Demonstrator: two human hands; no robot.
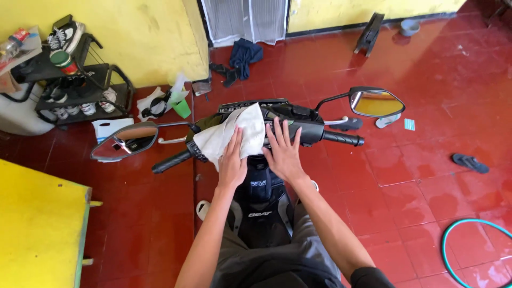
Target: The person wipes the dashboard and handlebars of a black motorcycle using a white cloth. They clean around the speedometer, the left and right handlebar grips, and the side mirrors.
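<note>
A person seated on a black motor scooter (261, 197) is pressing the left hand (232, 162) – fingers flat, open – on a crumpled white cloth (229, 133) draped over the handlebar; the right hand (284, 154) is lying spread beside it.

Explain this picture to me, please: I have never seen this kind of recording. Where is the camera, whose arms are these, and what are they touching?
The single picture comes from a camera worn on a person's head, looking down. The two bare arms are that person's own. They sit on a black scooter. The left hand presses flat on a white cloth draped over the handlebar. The right hand lies spread open on the handlebar's middle, beside the cloth. Neither hand grips anything. Two mirrors stick out sideways. Around it: red tiled floor, a shoe rack, a hose.
</note>
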